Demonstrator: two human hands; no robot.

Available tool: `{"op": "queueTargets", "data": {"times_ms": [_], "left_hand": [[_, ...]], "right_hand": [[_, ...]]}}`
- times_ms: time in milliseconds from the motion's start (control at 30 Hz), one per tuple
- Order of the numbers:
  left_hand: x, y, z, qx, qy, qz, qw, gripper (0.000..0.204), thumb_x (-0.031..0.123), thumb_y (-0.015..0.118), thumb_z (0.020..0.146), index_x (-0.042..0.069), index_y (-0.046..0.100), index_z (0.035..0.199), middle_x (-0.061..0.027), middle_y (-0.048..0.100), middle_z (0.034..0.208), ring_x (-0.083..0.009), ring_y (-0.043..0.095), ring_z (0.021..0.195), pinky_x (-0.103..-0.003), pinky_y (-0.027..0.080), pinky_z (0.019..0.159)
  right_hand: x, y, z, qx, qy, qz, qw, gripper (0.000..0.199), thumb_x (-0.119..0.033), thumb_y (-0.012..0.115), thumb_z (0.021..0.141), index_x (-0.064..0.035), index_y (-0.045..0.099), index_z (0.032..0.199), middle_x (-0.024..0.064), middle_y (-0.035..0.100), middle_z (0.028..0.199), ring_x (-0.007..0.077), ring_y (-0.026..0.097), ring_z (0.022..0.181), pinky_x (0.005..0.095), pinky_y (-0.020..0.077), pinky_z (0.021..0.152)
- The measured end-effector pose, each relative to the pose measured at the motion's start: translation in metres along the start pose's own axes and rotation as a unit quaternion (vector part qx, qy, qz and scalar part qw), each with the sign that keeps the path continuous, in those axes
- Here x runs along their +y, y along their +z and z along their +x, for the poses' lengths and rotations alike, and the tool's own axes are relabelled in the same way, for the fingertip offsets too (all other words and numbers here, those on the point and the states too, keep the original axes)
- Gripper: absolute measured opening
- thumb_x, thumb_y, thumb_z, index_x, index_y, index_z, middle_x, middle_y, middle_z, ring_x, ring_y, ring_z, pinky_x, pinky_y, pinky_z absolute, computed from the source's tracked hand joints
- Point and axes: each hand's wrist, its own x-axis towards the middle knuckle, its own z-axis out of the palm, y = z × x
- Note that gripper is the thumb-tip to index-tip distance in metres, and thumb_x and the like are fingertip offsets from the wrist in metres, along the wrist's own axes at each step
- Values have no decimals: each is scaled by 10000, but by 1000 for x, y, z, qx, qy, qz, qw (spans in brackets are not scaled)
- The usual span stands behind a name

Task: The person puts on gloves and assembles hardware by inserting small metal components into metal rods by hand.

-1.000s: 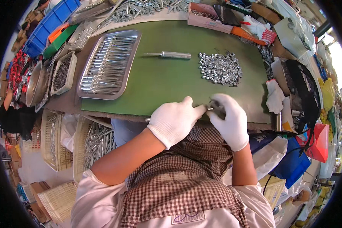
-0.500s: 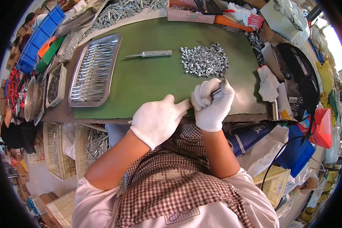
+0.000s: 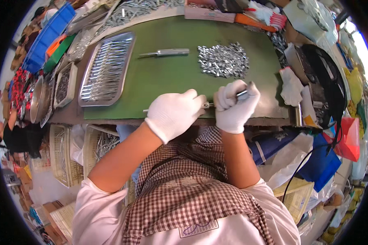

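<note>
My left hand [image 3: 172, 112], in a white knit glove, is closed around a slim metal rod [image 3: 207, 105]. One end of the rod pokes out left of the wrist, and its other end shows in the gap toward my right hand. Also gloved, my right hand [image 3: 235, 108] is curled with a short shiny metal cylinder [image 3: 241, 93] gripped between thumb and fingers. Beyond the hands, a pile of small silver metal sleeves [image 3: 223, 59] lies on the green mat [image 3: 163, 81]. A pointed metal tool with a thick handle [image 3: 171, 52] rests left of the pile.
A metal tray [image 3: 126, 67] of slim metal rods lies at the left. Farther back are a pink box [image 3: 206, 13] and a heap of metal parts [image 3: 139, 11]. On the right are a white glove [image 3: 291, 87] and a black mesh piece [image 3: 325, 73]. Crates of metal parts [image 3: 104, 145] stand below the table edge.
My hands have drawn slightly apart, so the rod's end now shows between them. My right hand has tilted, exposing more of the metal cylinder. The whole view has shifted a little.
</note>
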Motion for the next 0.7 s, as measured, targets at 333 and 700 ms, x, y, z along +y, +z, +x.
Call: {"op": "queueTargets", "data": {"times_ms": [333,700], "left_hand": [[-74,-29,-254,143,-370,-103,912,327,189,690,907,29,688,1192,-161,686,1112,-318,659,1067,-374,516,914],[-88,-23,14,217,-53,-71,972,273,238,644,916,102,709,1143,-114,655,1124,-323,638,1044,-415,517,938]], "right_hand": [[-17,-4,5,-63,29,-76,995,536,-467,382,1037,-79,480,680,-40,274,510,99,241,449,295,165,445],[1,7,-2,-13,-19,-311,950,233,-64,460,923,7,647,1042,-10,475,721,69,395,581,221,328,523]]}}
